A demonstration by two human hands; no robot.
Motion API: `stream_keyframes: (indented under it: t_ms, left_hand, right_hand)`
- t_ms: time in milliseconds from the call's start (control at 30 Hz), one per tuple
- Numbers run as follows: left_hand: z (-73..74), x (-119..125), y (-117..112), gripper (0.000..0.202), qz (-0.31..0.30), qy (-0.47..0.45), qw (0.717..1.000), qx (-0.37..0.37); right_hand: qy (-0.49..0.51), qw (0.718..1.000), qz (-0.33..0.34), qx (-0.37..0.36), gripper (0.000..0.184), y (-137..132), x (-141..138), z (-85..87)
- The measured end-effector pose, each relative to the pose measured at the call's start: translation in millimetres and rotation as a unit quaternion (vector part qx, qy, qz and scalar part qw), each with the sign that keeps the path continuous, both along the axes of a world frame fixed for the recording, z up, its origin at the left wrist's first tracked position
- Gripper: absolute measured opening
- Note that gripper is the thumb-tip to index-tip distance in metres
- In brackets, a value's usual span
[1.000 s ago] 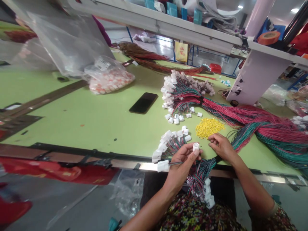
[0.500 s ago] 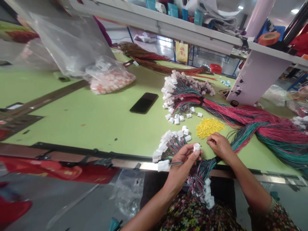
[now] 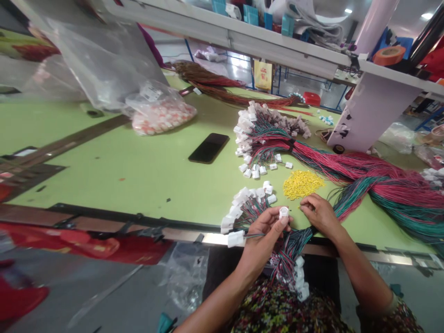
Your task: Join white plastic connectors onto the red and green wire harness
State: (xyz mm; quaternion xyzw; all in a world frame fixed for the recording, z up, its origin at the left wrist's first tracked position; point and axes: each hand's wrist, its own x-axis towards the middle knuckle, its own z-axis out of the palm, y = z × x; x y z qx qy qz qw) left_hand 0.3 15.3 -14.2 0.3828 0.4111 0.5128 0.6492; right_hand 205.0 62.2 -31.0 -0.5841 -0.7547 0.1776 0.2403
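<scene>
Well, the left hand (image 3: pixel 263 236) pinches a small white plastic connector (image 3: pixel 283 212) upright between thumb and fingertips, just over the near edge of the green worktable (image 3: pixel 121 185). A second white connector (image 3: pixel 236 239) lies just left of that hand, at the end of a few thin wires running into the palm. The right hand (image 3: pixel 321 215) sits just right of the first connector, its fingertips pressed together; whether they pinch anything is too small to tell. Just beyond it lies a flat heap of tiny yellow pieces (image 3: pixel 303 184). A large bundle of red and green wires (image 3: pixel 391 194) sweeps off to the right, and its connector-tipped ends fan out in two white clusters: a nearer one (image 3: pixel 243 208) beside the left hand and a farther one (image 3: pixel 267 138) beyond it. More wire ends with white connectors (image 3: pixel 298 277) hang over the near edge below the hands. Left of these, a black phone (image 3: pixel 208 148) lies face up, and farther left sits a clear bag of pink-and-white parts (image 3: pixel 159 118).
</scene>
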Motion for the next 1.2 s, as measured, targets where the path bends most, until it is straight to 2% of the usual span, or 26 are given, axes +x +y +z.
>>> stream_keyframes:
  t_ms: [200, 400, 500, 600, 667, 767, 900, 1200]
  left_hand:
    - [-0.3, 0.6, 0.3, 0.022, -0.003, -0.003, 1.000, 0.007]
    - [-1.5, 0.3, 0.4, 0.023, -0.005, 0.013, 1.000, 0.019]
    - [-6.0, 0.1, -1.2, 0.022, -0.007, 0.030, 0.998, 0.048]
    - [-10.1, 0.8, -4.0, 0.021, -0.001, 0.072, 0.993, 0.093]
    - [-10.6, 1.6, -5.7, 0.020, 0.013, 0.110, 0.986, 0.128]
    - [-7.2, 3.1, -7.1, 0.020, 0.028, 0.153, 0.970, 0.188]
    - [-1.6, 5.1, -7.6, 0.021, 0.038, 0.180, 0.947, 0.262]
    - [-5.1, 7.8, -8.5, 0.027, 0.061, 0.179, 0.934, 0.305]
  right_hand:
    - [-0.011, 1.000, -0.028, 0.008, 0.007, -4.7, -11.5, -2.4]
    - [0.014, 1.000, -0.008, 0.017, 0.012, -3.3, -13.7, -1.5]
    - [0.088, 0.995, 0.005, 0.041, 0.010, -13.8, -17.0, 12.8]
    - [0.212, 0.973, 0.033, 0.086, 0.009, -35.2, -23.1, 33.6]
    - [0.231, 0.965, 0.055, 0.108, 0.010, -50.3, -26.5, 45.3]
    - [0.197, 0.968, 0.075, 0.137, 0.014, -65.7, -28.4, 53.9]
    - [0.133, 0.972, 0.085, 0.176, 0.020, -72.1, -26.4, 54.6]
    - [0.079, 0.973, 0.103, 0.190, 0.024, -74.6, -22.7, 55.8]
